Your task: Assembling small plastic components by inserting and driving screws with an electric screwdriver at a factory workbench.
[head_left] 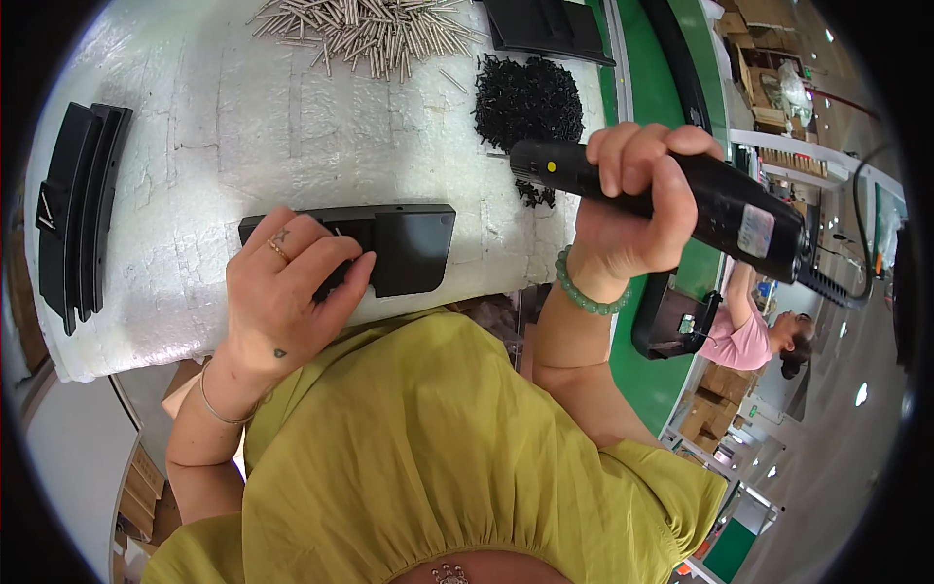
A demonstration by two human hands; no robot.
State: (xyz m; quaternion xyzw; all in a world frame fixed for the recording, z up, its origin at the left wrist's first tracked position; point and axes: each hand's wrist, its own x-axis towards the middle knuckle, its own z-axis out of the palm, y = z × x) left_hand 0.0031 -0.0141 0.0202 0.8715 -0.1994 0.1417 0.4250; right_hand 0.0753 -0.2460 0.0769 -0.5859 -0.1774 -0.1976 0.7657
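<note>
My right hand point(637, 200) is wrapped round a black corded electric screwdriver point(744, 209), its tip end pointing left near the pile of small black screws point(528, 102). My left hand point(292, 282) rests over a flat black plastic part point(413, 248) on the padded table, close to my body. Thumb and forefinger are pinched together above the part's left half. A small silvery bit shows by the forefinger, but what the fingers hold is too hidden to tell. The part's right half is a smooth raised panel.
A heap of silvery metal pins point(365, 29) lies at the far side. Several long black parts point(88, 209) stand at the left edge, and another black part point(545, 29) lies beyond the screws. On the right runs a green conveyor point(647, 370); a person in pink point(741, 336) is beyond it.
</note>
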